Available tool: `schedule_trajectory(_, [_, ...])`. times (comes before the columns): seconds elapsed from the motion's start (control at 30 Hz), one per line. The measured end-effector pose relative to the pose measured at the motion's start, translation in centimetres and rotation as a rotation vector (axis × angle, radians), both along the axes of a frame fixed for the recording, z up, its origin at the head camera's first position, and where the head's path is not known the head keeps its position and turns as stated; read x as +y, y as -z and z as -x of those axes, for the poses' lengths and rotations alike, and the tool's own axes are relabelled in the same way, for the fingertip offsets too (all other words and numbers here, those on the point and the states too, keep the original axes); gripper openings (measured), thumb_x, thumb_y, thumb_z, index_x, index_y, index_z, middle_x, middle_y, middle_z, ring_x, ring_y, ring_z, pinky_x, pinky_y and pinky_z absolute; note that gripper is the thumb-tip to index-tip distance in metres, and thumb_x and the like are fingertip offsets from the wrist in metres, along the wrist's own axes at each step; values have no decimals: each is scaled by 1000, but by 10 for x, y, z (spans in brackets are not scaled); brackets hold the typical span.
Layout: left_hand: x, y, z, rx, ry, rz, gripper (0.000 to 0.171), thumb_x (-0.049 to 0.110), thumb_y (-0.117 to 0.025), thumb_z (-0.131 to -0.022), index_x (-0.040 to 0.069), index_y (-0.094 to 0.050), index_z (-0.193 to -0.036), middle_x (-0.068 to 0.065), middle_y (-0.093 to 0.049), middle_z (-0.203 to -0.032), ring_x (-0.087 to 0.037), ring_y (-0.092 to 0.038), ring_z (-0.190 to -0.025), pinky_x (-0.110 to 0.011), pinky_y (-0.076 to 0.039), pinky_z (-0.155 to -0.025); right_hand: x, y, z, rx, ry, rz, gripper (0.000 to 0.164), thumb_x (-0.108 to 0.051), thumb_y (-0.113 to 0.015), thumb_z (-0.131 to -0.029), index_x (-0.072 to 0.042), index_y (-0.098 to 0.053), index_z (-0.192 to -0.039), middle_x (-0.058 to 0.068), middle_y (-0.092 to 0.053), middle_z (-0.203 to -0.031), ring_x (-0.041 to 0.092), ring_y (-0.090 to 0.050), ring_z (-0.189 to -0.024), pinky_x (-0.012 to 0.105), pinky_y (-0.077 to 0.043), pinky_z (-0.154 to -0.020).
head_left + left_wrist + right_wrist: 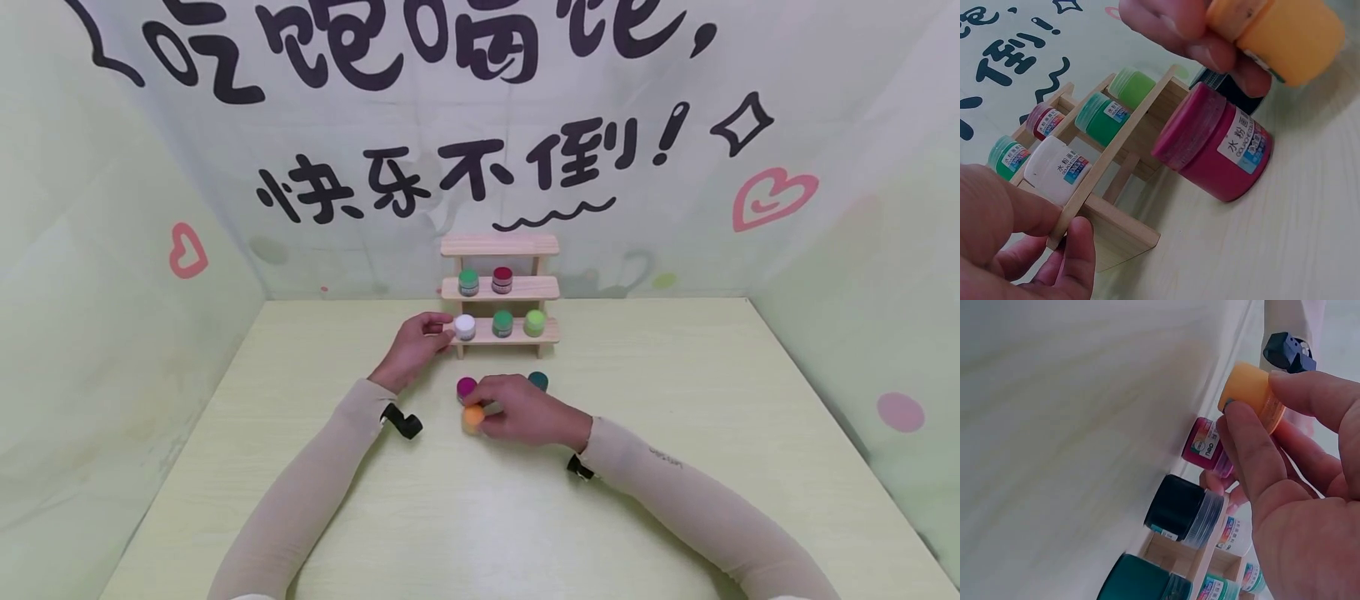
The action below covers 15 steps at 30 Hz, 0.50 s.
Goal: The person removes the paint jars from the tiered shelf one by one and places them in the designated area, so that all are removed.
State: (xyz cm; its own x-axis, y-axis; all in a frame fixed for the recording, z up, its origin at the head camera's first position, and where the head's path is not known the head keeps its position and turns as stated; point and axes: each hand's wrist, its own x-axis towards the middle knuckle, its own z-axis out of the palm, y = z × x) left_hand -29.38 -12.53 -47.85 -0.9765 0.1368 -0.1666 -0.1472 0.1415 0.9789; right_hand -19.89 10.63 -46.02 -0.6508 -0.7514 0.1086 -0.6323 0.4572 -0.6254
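Observation:
My right hand (525, 411) pinches an orange paint jar (1247, 394) between thumb and fingers, held just above the table in the left wrist view. Right behind it a magenta paint jar (1210, 144) stands on the table. My left hand (416, 346) grips the left end of the lowest board of a small wooden tiered shelf (501, 245), thumb above and fingers beneath. Beside that thumb is a white paint jar (1057, 169). A green jar (502, 323) and a light green jar (535, 322) share this board. The middle board carries another green jar (468, 282) and a dark red jar (502, 280).
Past my right hand, a very dark jar (1175, 500) and a teal jar (1138, 581) stand on the table; the head view shows them partly hidden. The pale wooden table (375, 517) meets a printed cloth backdrop (360, 258) close behind the shelf, with cloth sides left and right.

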Motion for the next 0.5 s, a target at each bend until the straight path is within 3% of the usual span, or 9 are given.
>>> schedule_trajectory(0.27, [-1, -1, -1, -19, 6, 13, 35, 7, -68, -102, 3, -63, -137, -14, -57, -125, -22, -60, -109, -28, -64, -97, -7, -1, -4, -32, -32, -52, 26, -9, -80, -94, -10, -75, -120, -2, -73, -115, 9, -71, -105, 24, -62, -95])
schedule_trajectory(0.5, [-3, 0, -1, -12, 9, 7, 35, 8, -68, -102, 3, -63, -137, -14, -57, -124, -23, -59, -110, -29, -64, -97, -11, -1, -6, 16, -33, -72, 26, -10, -81, -94, -11, -75, -119, -2, -72, -114, 8, -69, -102, 24, -62, -94])
